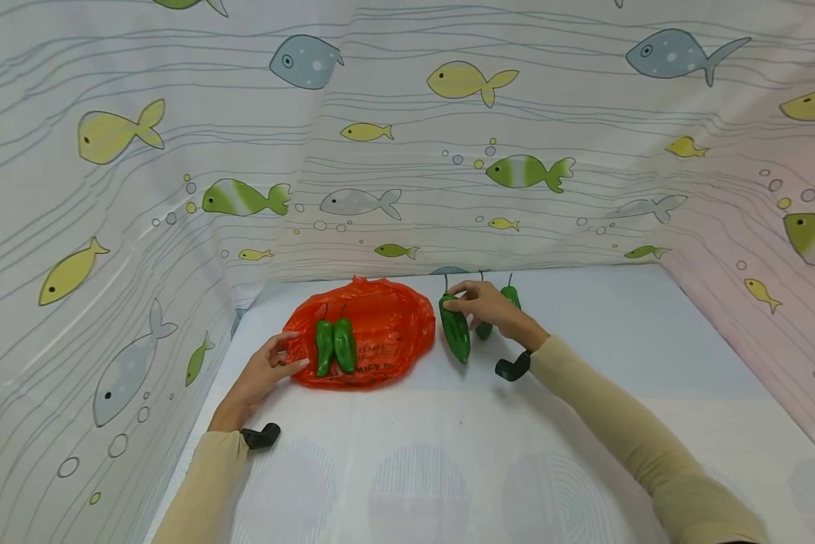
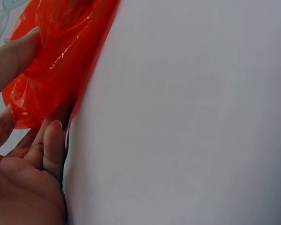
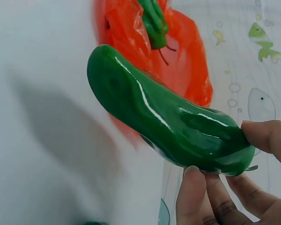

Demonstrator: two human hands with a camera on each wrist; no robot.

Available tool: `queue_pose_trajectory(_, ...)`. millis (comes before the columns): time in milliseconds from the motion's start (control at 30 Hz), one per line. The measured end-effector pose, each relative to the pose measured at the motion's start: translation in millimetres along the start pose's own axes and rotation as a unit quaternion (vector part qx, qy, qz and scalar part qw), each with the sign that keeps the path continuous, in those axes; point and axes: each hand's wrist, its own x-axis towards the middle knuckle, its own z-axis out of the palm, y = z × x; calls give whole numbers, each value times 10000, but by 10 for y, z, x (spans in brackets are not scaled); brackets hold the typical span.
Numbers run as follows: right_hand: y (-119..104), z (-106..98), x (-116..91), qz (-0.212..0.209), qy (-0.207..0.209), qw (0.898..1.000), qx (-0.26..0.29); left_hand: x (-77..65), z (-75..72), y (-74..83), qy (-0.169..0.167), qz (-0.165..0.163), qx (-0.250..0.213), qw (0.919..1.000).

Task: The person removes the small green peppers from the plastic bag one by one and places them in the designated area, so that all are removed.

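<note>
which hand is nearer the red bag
Left. The left hand touches the red bag at its left edge; the right hand is off to its right, holding a green pepper.

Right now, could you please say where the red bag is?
In the head view, the red bag lies mostly left of centre, its left edge touching the left hand.

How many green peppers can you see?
5: two long, shiny green peppers lie on the crinkled red plastic bag, one pepper is in the right grip, and two peppers sit partly hidden behind it. More might be out of sight.
</note>
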Motion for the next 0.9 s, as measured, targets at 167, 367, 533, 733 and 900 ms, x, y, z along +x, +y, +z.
queue_pose_trajectory(167, 11, -47, -66, 21, 69, 9999, 71, 40, -21, -105, 5, 91, 89, 9999)
queue_pose_trajectory(367, 29, -122, -111, 20, 144, 9998, 149, 40, -20, -97, 57, 183, 61, 9998)
queue_pose_trajectory(533, 70, -199, -114, 45, 151, 9996, 246, 18, -16, -51, 35, 142, -18, 9999)
queue_pose_trajectory(733, 112, -290, -156, 89, 219, 9991, 339, 12, -19, -75, 62, 175, 30, 9998)
queue_pose_trajectory(900, 146, -358, -198, 94, 256, 9992, 275, 20, -19, -78, 45, 158, 18, 9999)
